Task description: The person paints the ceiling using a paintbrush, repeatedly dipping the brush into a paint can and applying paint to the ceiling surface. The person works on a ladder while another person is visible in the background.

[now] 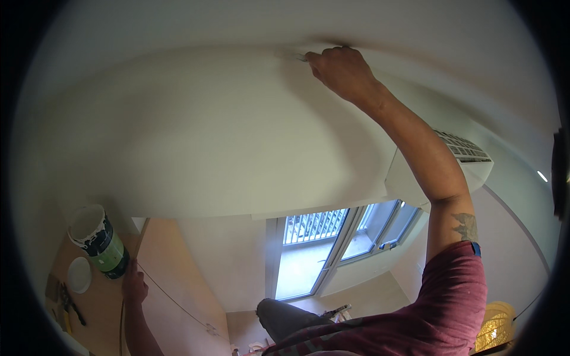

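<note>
My right hand (338, 68) is raised to the junction of the white wall (196, 130) and ceiling (237, 24), fingers closed around a small, thin tool (301, 57) that is mostly hidden and blurred at its tip. My left hand (135, 285), low at the left, has its fingers curled on the edge of a light wooden cabinet top (104, 314). Just beside it stands a green and dark paint bucket (108, 252) with white smears at the rim. A round white lid (79, 275) lies left of the bucket, with dark-handled hand tools (72, 305) nearby.
A white air conditioner (409, 172) hangs on the wall behind my right arm. Below are a glass door (306, 255) and window (371, 231), my dark-trousered leg (285, 314), small items (335, 311) on the lower level, and a yellow woven object (496, 326) at the lower right.
</note>
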Demonstrator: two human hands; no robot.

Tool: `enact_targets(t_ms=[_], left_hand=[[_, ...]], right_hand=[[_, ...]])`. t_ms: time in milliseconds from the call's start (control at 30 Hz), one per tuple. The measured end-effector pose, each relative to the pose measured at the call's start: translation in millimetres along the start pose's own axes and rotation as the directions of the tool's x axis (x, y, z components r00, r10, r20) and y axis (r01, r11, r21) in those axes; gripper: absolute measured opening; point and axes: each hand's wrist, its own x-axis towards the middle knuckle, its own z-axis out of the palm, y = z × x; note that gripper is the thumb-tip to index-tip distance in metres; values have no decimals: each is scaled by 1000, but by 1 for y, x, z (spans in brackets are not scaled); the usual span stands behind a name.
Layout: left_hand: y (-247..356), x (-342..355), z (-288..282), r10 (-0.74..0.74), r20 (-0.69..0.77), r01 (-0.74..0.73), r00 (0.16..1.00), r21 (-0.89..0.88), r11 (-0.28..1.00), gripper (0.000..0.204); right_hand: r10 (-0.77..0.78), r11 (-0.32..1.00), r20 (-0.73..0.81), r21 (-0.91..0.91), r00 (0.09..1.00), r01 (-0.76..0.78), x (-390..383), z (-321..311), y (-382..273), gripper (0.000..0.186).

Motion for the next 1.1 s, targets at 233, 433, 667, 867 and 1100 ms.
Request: enact_targets(t_ms=[233,433,667,867,1100], left_hand=[[-3,0,5,8,-32,-7,999,7,1000,18],[-3,0,4,1,-11,-1,1000,4,1000,18],[-5,1,8,6,-10,-6,1000,14,1000,19],[-4,-1,7,2,-13,-1,1000,8,1000,19],[-2,0,4,6,-16,-5,1000,6,1000,18]], right_hand=[[8,1000,-8,8,1000,-8,-2,0,2,9],[21,1000,2,-5,1000,-21,-1,1,2,8],[20,999,-12,-30,1000,-21,0,4,4,8],[0,998,-21,-70,1000,-1,0,6,6,13],[5,997,-2,-81,1000,-5,0,3,5,13]])
